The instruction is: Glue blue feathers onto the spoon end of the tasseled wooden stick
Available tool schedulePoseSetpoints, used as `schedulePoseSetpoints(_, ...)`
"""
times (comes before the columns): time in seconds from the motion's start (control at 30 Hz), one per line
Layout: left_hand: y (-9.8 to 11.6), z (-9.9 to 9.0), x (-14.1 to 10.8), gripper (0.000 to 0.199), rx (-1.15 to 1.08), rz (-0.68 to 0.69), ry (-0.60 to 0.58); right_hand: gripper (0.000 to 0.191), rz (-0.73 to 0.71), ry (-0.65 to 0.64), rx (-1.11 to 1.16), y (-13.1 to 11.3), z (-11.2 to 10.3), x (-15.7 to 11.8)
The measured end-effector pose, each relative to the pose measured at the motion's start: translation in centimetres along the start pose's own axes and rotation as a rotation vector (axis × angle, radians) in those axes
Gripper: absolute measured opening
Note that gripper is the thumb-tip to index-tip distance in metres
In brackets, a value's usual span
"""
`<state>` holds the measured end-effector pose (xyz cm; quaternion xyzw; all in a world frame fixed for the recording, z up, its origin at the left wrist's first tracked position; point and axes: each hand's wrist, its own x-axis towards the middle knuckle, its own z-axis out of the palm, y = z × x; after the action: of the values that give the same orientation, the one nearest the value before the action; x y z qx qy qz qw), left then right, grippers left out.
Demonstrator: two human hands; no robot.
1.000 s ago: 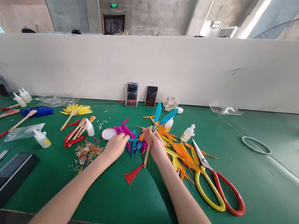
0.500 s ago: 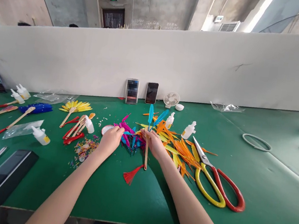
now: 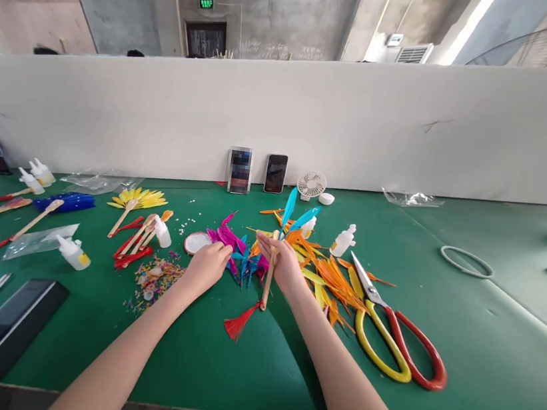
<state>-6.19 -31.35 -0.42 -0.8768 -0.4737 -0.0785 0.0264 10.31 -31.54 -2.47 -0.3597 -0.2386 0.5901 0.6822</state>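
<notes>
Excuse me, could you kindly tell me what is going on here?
A person's right grip holds a stick with two blue feathers at its top and a red tassel at its foot. The left grip is beside the pink and blue pile on the table; whether it pinches anything is unclear. A yellow fan lies to the left, scissors to the right.
</notes>
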Motion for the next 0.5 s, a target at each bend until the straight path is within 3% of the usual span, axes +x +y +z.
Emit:
schedulePoseSetpoints(0.23,0.1,0.7,-0.1,0.023,0.016,0.065,0.002,0.005,0.14,-0.034,-0.019,1.3,0.2,-0.2)
schedulePoseSetpoints(0.5,0.1,0.1,-0.1,0.02,-0.026,0.023,0.031,0.013,0.035,0.006,-0.065,1.9,0.0,-0.4)
